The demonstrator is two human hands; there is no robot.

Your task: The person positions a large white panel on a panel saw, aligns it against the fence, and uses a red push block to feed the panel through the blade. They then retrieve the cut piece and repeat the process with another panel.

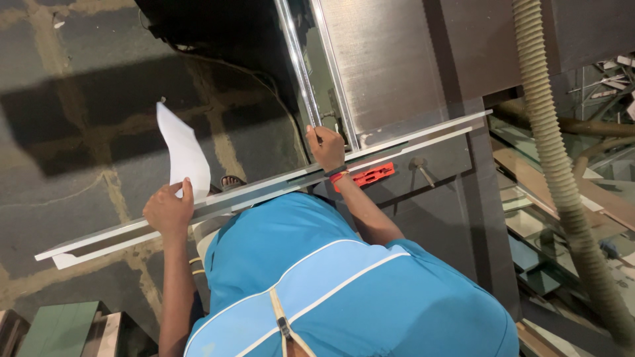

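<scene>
blue shirt [331, 291] closest, fills bottom of view. left hand [169, 211] pinches white paper sheet [183, 153] by lower edge, fingers closed on it, hand just beside long metal strip [264, 188]. strip runs slanted from low left to high right. right hand [327, 147] curled shut, resting on strip near shiny rail [301, 73]. red tag [368, 176] under strip. ribbed hose [555, 158] far right.
</scene>
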